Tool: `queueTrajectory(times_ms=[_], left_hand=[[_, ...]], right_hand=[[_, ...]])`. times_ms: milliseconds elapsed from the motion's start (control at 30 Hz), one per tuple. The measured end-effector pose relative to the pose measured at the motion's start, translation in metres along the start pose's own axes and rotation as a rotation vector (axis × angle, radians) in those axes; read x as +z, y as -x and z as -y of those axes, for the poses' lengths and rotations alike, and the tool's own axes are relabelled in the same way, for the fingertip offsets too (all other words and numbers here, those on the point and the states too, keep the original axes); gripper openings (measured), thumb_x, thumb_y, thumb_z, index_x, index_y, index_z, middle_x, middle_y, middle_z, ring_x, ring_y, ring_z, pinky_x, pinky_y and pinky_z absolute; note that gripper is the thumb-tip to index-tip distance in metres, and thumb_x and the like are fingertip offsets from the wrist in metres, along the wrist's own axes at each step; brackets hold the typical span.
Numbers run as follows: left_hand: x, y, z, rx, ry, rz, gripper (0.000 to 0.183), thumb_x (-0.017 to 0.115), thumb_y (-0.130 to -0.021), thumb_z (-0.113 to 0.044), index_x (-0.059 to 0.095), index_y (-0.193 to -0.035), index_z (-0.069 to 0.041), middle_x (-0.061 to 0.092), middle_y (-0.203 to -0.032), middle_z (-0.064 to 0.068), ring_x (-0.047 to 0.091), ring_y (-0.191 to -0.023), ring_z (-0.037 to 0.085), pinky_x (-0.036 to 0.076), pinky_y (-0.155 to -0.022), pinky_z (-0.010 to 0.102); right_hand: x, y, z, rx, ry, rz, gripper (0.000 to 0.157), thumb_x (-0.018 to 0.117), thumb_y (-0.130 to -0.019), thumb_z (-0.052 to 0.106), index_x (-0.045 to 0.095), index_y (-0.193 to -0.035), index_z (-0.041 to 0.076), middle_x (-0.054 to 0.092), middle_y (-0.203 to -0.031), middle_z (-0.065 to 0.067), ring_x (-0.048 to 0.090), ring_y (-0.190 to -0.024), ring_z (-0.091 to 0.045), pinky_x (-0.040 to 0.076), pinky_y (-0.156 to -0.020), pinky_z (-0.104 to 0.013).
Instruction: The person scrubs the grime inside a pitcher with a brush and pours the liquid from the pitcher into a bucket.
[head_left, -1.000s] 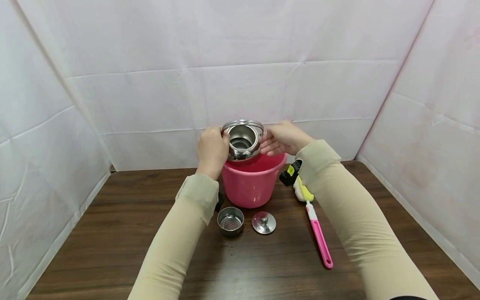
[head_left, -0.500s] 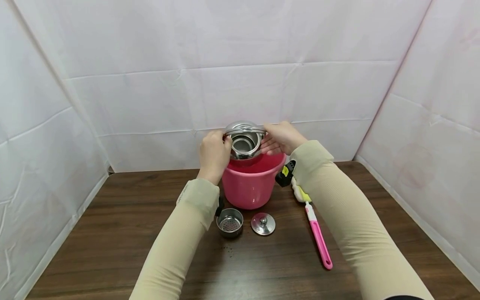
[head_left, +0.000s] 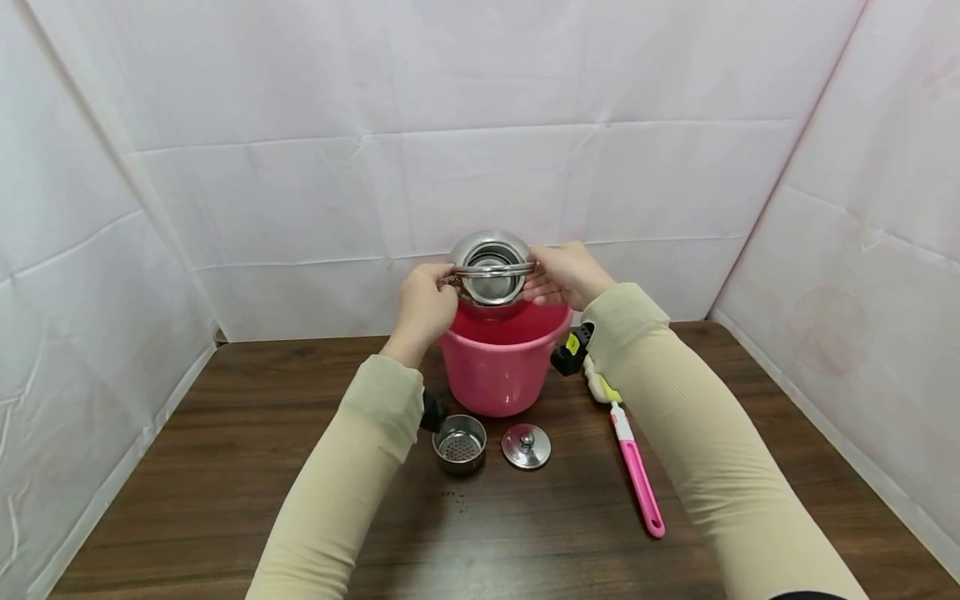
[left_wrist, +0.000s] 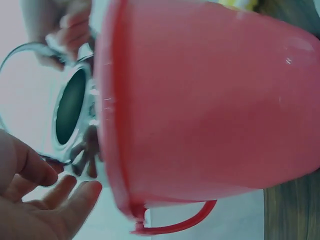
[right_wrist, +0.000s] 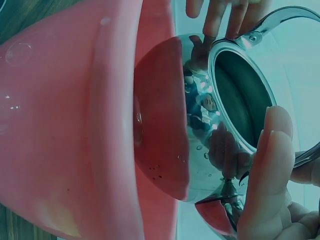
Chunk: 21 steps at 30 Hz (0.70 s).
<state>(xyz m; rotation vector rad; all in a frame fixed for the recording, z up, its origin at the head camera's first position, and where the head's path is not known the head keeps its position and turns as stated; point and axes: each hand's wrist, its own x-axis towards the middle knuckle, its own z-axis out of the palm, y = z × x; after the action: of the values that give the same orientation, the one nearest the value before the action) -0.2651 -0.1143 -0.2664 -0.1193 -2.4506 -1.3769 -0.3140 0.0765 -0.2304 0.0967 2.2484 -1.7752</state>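
A shiny stainless-steel teapot (head_left: pixel 487 239) hangs tilted over the mouth of a pink bucket (head_left: pixel 498 379), its round opening toward me. Its hoop handle (head_left: pixel 491 271) crosses in front of the opening. On the left side, my left hand (head_left: pixel 427 307) pinches one end of the hoop between thumb and fingers. The other end is pinched by my right hand (head_left: pixel 567 275), other fingers beside the pot. In the right wrist view, droplets dot the pot's side, and a spout (right_wrist: pixel 231 202) shows below my thumb. Part of the pot's body overlaps the bucket's rim there.
Before the bucket sit a perforated metal strainer cup (head_left: pixel 461 467) and a small steel lid (head_left: pixel 527 450) with a knob. Dark crumbs (head_left: pixel 453 497) lie near the cup. To the right rests a pink-handled sponge brush (head_left: pixel 641 487). White cloth walls (head_left: pixel 480 192) enclose the wooden table (head_left: pixel 285 433).
The hoop handle has swung down from above the teapot's opening to across it, and more of the pot's body shows behind. Both hands have kept their grip; the left has dropped slightly.
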Motion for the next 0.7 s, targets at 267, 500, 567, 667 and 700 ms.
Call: queueTrajectory(times_ms=[267, 500, 567, 667, 700], left_hand=[[-0.012, -0.003, -0.01, -0.225, 0.173, 0.009, 0.037, 0.041, -0.094, -0.02, 0.06, -0.068, -0.001, 0.059, -0.07, 0.004, 0.05, -0.067, 0.016, 0.04, -0.059, 0.025], [-0.013, -0.009, -0.011, -0.314, 0.367, -0.031, 0.03, 0.058, -0.094, -0.023, 0.07, -0.096, 0.004, 0.056, -0.065, 0.003, 0.057, -0.052, 0.007, 0.054, -0.061, 0.022], [-0.013, -0.01, -0.011, -0.338, 0.42, -0.037, 0.029, 0.06, -0.093, -0.02, 0.069, -0.105, 0.004, 0.058, -0.071, 0.005, 0.058, -0.051, 0.007, 0.054, -0.059, 0.021], [-0.013, -0.011, -0.011, -0.374, 0.476, -0.036, 0.027, 0.061, -0.092, -0.016, 0.068, -0.108, 0.005, 0.058, -0.078, 0.005, 0.058, -0.051, 0.006, 0.054, -0.057, 0.02], [-0.014, -0.012, -0.011, -0.383, 0.482, -0.036, 0.027, 0.061, -0.092, -0.015, 0.068, -0.108, 0.005, 0.058, -0.08, 0.005, 0.058, -0.051, 0.006, 0.054, -0.057, 0.02]], right_hand=[[0.001, 0.001, 0.0, -0.021, -0.006, 0.024, 0.02, 0.048, -0.092, 0.021, 0.057, -0.095, 0.003, 0.063, -0.06, -0.004, 0.064, -0.05, -0.012, 0.051, -0.048, -0.022], [0.002, 0.001, -0.001, -0.032, 0.0, 0.036, 0.024, 0.05, -0.093, 0.02, 0.054, -0.106, 0.001, 0.065, -0.065, -0.006, 0.064, -0.053, -0.013, 0.053, -0.051, -0.023], [0.003, 0.002, -0.002, -0.034, 0.006, 0.034, 0.025, 0.05, -0.093, 0.02, 0.054, -0.107, 0.0, 0.064, -0.066, -0.006, 0.064, -0.053, -0.013, 0.053, -0.052, -0.023], [0.004, 0.002, -0.003, -0.042, 0.009, 0.037, 0.026, 0.05, -0.094, 0.02, 0.054, -0.108, -0.001, 0.063, -0.069, -0.005, 0.064, -0.055, -0.014, 0.053, -0.052, -0.024], [0.004, 0.002, -0.003, -0.045, 0.008, 0.037, 0.025, 0.05, -0.094, 0.02, 0.054, -0.108, -0.001, 0.062, -0.07, -0.005, 0.064, -0.055, -0.013, 0.053, -0.053, -0.024]])
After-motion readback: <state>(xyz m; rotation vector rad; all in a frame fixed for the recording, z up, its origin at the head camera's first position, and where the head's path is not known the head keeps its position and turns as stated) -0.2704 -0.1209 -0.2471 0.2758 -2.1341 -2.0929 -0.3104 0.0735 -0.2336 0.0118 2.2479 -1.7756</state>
